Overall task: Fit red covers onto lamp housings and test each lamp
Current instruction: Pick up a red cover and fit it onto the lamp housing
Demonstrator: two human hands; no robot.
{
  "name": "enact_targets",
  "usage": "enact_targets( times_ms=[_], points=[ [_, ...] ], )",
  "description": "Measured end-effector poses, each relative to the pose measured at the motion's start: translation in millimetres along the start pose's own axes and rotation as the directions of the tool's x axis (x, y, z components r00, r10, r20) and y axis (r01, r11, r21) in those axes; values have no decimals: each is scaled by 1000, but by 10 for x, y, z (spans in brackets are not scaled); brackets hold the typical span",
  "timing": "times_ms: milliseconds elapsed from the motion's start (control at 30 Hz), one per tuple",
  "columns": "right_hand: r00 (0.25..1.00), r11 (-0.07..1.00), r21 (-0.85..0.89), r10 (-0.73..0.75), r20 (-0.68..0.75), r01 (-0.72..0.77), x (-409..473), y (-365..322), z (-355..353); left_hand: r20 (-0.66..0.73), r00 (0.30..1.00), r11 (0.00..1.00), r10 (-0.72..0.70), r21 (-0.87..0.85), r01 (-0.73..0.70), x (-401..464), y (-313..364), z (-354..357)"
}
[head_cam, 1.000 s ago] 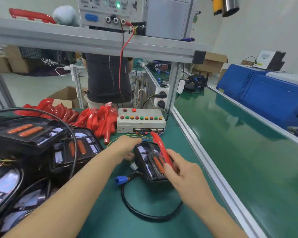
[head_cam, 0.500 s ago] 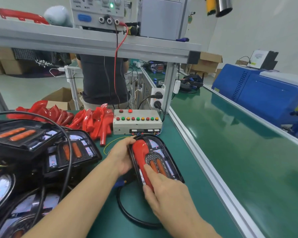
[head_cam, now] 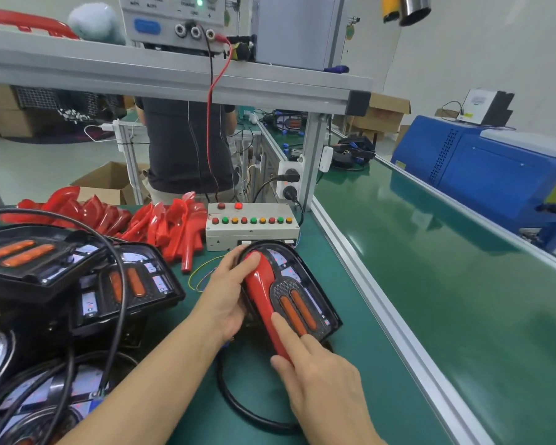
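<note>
Red cover on a black lamp housing

The shiny, long red cover (head_cam: 264,297) lay on the black lamp housing (head_cam: 305,297) on the green mat (head_cam: 350,396). The left hand (head_cam: 228,293) gripped the housing's side, thumb on the cover's round top. The right hand (head_cam: 321,377) pressed straight fingers on its thin end.

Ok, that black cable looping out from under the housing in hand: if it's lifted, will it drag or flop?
The black cable holds a smooth open loop on the mat, so it's probably springy rather than limp. It runs under the lamp housing, so it likely trails along, maybe catching on nearby housings.
</note>
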State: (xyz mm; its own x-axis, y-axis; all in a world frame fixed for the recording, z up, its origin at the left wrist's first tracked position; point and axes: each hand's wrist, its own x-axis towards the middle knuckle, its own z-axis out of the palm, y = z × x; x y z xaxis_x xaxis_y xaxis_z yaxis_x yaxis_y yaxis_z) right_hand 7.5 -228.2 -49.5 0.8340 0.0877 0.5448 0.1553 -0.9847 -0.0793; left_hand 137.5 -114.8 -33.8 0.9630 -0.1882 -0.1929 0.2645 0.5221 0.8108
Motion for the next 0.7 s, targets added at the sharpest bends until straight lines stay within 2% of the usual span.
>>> enact_targets(
  times_ms=[67, 200, 467, 533, 567, 600, 667, 700],
  points=[
    [1000, 998, 60, -1, -27, 3, -21, 21, -17, 4, 1000, 1000, -2, 21, 2, -9, -5, -9],
    [996, 993, 103, -43, -84, 51, -4, 93, -60, 27, 998, 997, -53, -57, 54, -40, -14, 7],
    [996, 974, 216, -58, -69, 72, -108, 103, 102, 42, 999, 998, -2, -67, 5, -96, -61, 56],
    [1000, 942, 334, 4, -1, -4, -136, 111, 57, 25, 1000, 998, 8, -57, -7, -110, -49, 59],
    [990, 877, 460, 131, 48, -138, -144, 121, 7, 14, 1000, 998, 21, -63, -20, -112, -31, 58],
    [953, 744, 597, 269, 141, -299, -156, 129, -31, 7, 999, 996, 39, -77, -38, -112, -2, 57],
    [771, 333, 735, 504, 390, -590, -176, 135, -89, 1, 998, 992, 69, -106, -69, -123, 65, 44],
    [684, 145, 728, 502, 529, -670, -188, 133, -97, 4, 997, 991, 83, -105, -82, -137, 88, 42]
  ],
)
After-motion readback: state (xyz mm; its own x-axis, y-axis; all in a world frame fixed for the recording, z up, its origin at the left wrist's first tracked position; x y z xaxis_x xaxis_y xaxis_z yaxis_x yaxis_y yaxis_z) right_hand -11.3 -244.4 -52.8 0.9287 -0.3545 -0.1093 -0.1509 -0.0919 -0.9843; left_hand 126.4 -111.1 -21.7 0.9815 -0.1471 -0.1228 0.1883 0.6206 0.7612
